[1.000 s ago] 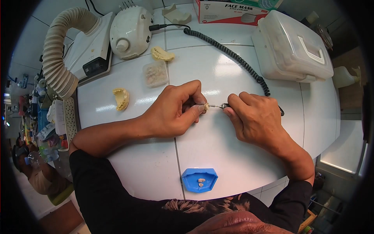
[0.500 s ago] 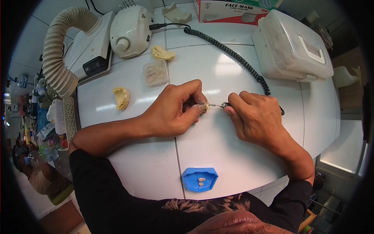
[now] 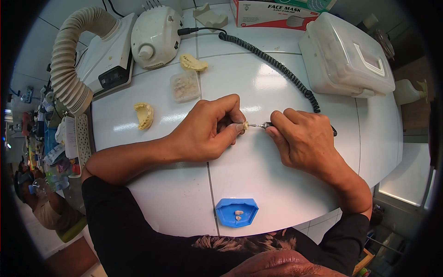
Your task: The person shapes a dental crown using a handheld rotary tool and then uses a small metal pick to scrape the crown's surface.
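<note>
Between thumb and fingers, my left hand (image 3: 210, 127) pinches a small cream dental piece (image 3: 246, 125), most of it covered by the fingertips. My right hand (image 3: 304, 136) is closed round a black-and-silver rotary handpiece (image 3: 266, 124). Its thin bur (image 3: 255, 125) points left and its tip meets the dental piece, as far as I can see. Nearer my body, a blue faceted tray (image 3: 224, 218) holds a few small tooth-coloured pieces (image 3: 238, 213). A yellow plaster dental model (image 3: 144, 116) lies left of my left hand.
A white control unit (image 3: 154, 39) feeds a coiled black cord (image 3: 272, 57). Around the table's back stand a dust extractor hose (image 3: 64, 55), a small clear box (image 3: 184, 86), another plaster model (image 3: 193, 63), a face mask box (image 3: 272, 16) and a lidded case (image 3: 346, 55). A person sits far left (image 3: 50, 207).
Both hands stay in nearly the same place, the bur still at the dental piece. The view has shifted very slightly.
</note>
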Available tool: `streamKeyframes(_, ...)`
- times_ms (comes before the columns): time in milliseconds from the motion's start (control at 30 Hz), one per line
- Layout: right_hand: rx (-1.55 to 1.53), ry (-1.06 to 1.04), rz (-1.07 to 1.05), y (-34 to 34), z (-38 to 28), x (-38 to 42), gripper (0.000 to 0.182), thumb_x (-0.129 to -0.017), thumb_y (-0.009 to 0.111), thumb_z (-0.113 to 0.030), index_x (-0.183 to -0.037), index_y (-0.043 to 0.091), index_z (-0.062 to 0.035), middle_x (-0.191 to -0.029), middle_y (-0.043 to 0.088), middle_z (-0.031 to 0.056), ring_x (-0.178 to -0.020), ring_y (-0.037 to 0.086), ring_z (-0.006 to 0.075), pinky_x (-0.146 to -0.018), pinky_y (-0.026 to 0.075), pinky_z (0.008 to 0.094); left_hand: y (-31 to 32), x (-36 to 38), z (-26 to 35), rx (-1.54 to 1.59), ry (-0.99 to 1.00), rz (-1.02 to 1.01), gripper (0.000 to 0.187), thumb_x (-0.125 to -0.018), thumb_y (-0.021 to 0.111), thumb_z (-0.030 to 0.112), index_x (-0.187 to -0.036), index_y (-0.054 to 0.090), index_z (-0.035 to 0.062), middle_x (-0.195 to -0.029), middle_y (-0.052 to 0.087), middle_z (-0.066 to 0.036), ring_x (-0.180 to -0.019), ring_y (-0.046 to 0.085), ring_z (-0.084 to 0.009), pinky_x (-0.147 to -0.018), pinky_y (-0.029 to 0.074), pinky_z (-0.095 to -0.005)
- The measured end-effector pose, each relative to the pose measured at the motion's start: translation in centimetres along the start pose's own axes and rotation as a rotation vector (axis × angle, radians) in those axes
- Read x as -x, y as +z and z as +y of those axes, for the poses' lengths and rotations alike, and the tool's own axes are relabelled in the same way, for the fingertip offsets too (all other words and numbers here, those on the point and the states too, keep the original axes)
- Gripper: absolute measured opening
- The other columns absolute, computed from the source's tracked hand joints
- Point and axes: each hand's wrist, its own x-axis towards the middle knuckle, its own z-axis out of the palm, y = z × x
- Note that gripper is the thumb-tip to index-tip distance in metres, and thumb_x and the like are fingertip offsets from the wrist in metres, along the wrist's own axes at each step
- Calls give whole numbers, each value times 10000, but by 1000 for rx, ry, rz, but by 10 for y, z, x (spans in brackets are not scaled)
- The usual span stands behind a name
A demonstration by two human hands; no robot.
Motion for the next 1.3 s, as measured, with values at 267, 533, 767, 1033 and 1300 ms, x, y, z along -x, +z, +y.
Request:
streamKeyframes(267,-6,-6,9,1,0,0,268,-1065,732,-339,-948,669,-107,-695,626,58,-549,669,281,-481,479,428,0,0,-2,-12,6,-2,32,-1069,618,-14,-1076,591,-30,-1021,672,-87,-877,662,-104,-760,580,-271)
streamKeyframes(533,-11,-17,13,0,0,-1,275,-1066,734,-345,-942,667,-109,-697,628,51,-541,668,266,-474,479,417,0,0,1,-34,-21,-9,42,-1068,628,-7,-1078,594,-28,-1016,671,-80,-866,661,-96,-742,567,-263)
streamKeyframes(767,-1,-11,11,1,1,0,273,-1068,731,-357,-949,671,-119,-702,636,42,-547,675,262,-470,478,412,0,0,-1,-50,-8,-5,47,-1064,638,5,-1077,600,-20,-999,678,-65,-832,662,-84,-715,546,-252)
streamKeyframes(1033,-13,-14,-14,-1,1,0,269,-1066,731,-361,-954,678,-123,-706,645,46,-553,686,267,-467,488,418,0,0,-1,-39,11,6,44,-1061,638,7,-1070,603,-18,-979,680,-60,-821,665,-81,-703,541,-249)
streamKeyframes(1300,-9,-32,4,-1,1,-1,259,-1050,750,-346,-951,673,-120,-697,631,45,-542,672,278,-476,490,419,-1,1,-2,-111,24,17,81,-1036,687,55,-1051,619,13,-949,676,-17,-784,599,-45,-657,461,-237)
